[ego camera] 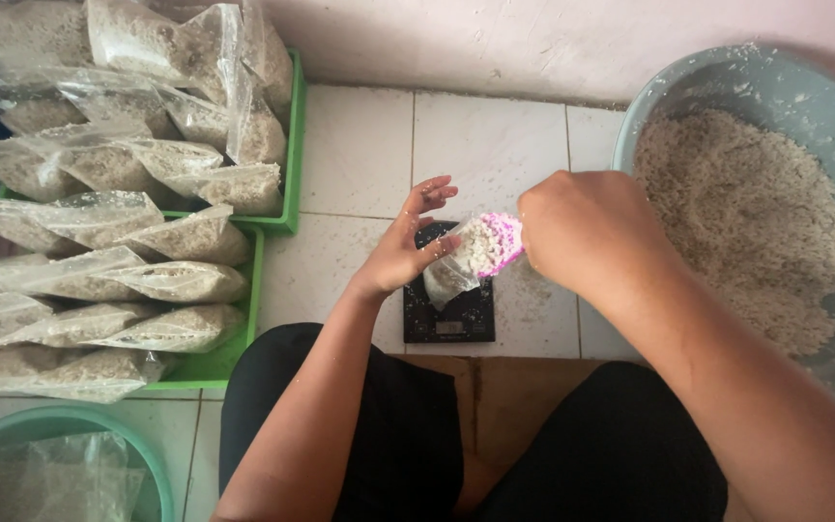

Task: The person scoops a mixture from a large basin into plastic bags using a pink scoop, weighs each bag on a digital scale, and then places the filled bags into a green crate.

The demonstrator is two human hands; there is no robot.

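My left hand [406, 246] holds the mouth of a small clear plastic bag [448, 278] that stands on a black kitchen scale [446, 314] on the white tiled floor. My right hand [582, 232] grips a pink scoop [500, 242] heaped with pale grainy meal and tips it at the bag's opening. The bag holds some of the same meal. The scoop's handle is hidden inside my fist.
A big grey-green basin [727, 82] of the same meal sits at the right. Green trays [292, 164] at the left hold several filled clear bags [176, 280]. A teal basin [60, 425] with empty bags is at the bottom left. My black-clad legs [408, 435] flank the scale.
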